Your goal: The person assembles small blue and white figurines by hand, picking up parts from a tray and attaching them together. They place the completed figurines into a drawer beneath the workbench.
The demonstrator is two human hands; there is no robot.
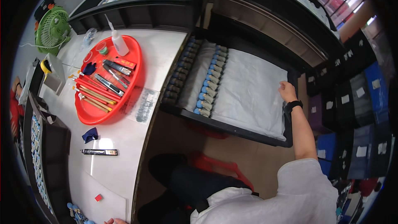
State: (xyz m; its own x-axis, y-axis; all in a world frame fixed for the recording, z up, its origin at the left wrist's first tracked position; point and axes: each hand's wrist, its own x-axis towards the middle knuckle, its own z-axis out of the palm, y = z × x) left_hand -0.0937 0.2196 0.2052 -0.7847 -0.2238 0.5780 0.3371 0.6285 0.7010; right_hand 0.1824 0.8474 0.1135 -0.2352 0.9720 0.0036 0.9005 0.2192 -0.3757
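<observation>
A black tray [248, 129] stands to the right of the table, lined with a white sheet [253, 91]. Two rows of small figurines lie in it: one with light-blue tops [210, 84], one darker [182, 68] along the left wall. My right hand [287, 92] is over the sheet's right edge, its fingers curled in a pinch on that edge. Only a few fingers of my left hand [115, 221] show at the lower picture edge, above the table. Near it lie blue figurines [78, 213] and a small red block [98, 198].
On the white table [161, 58], a red oval tray [89, 116] holds brushes, cutters and a white squeeze bottle [119, 43]. A black pen-like tool [99, 152] and blue cloth [90, 135] lie nearby. A green fan [53, 29] stands back left; stacked bins [360, 103] line the right.
</observation>
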